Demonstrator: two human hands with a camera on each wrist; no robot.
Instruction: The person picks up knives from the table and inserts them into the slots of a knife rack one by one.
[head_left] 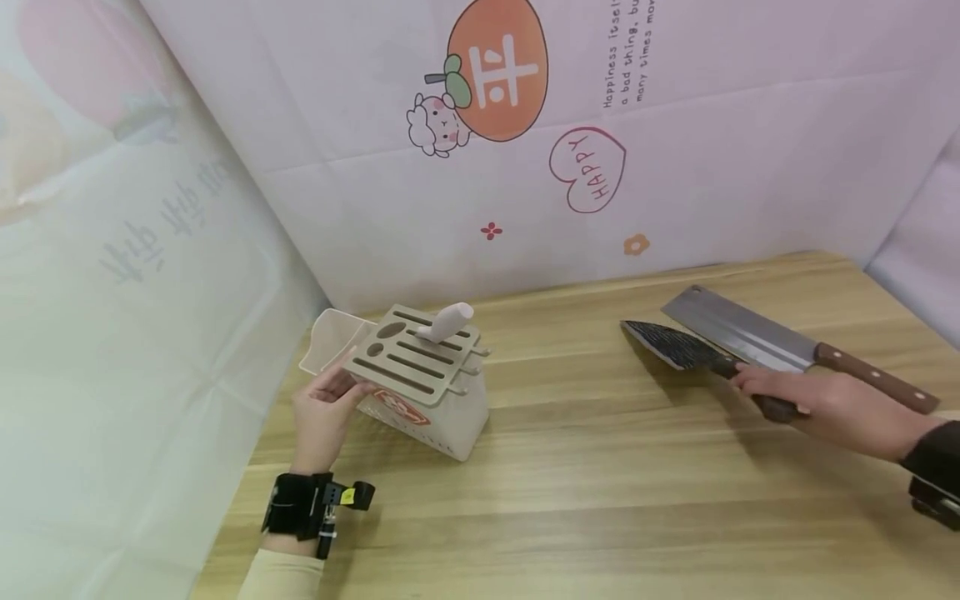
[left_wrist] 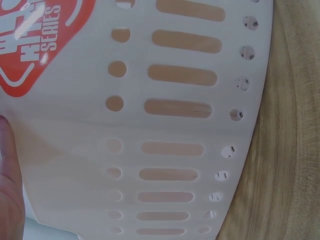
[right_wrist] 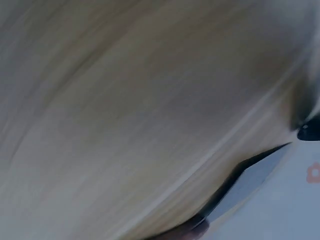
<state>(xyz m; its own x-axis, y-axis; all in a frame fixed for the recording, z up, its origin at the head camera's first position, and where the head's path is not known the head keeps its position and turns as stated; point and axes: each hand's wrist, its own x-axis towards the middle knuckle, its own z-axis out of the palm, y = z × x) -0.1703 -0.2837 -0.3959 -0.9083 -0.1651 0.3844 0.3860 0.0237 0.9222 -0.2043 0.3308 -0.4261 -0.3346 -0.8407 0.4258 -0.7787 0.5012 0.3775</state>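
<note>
At the left in the head view stands a beige knife holder [head_left: 403,354] with a slotted top. My left hand [head_left: 324,412] pinches its near left corner, and in the left wrist view part of that hand [left_wrist: 9,185] lies against the holder's perforated wall [left_wrist: 130,125]. A white handle [head_left: 447,322] sticks up out of one slot. My right hand [head_left: 840,407] grips a kitchen knife [head_left: 671,346] by its dark handle, its patterned black blade pointing left above the table. Behind it lies a cleaver [head_left: 742,329] with a brown wooden handle. The right wrist view is blurred.
The wooden table [head_left: 585,492] meets printed white cloth walls [head_left: 360,217] at its back and left side. Small hooks [head_left: 472,369] project from the holder's right side, and a pale open compartment [head_left: 330,337] adjoins its left.
</note>
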